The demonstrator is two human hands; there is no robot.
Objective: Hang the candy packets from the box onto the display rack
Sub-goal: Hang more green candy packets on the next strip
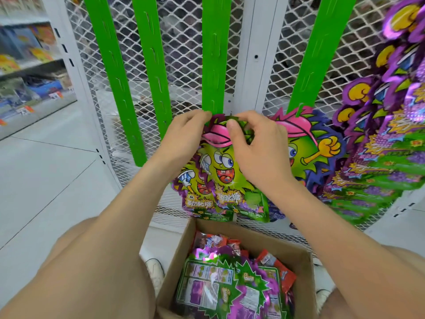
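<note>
Both my hands hold the top of a green and purple candy packet [226, 178] at the lower end of the middle green hanging strip [215, 65]. My left hand [186, 132] pinches its top left edge. The thumb and fingers of my right hand [255, 143] grip its pink top. A second packet [195, 194] hangs just behind it to the left. Another packet [308, 146] hangs from the right green strip [322, 54]. The cardboard box [296, 249] below holds several more packets [232, 286].
Two more green strips [115, 72] hang bare on the white mesh panel [184, 31]. Many purple packets [386, 134] fill the rack at the right. Store shelves [30, 65] stand at the far left. My knees flank the box on the tiled floor [46, 162].
</note>
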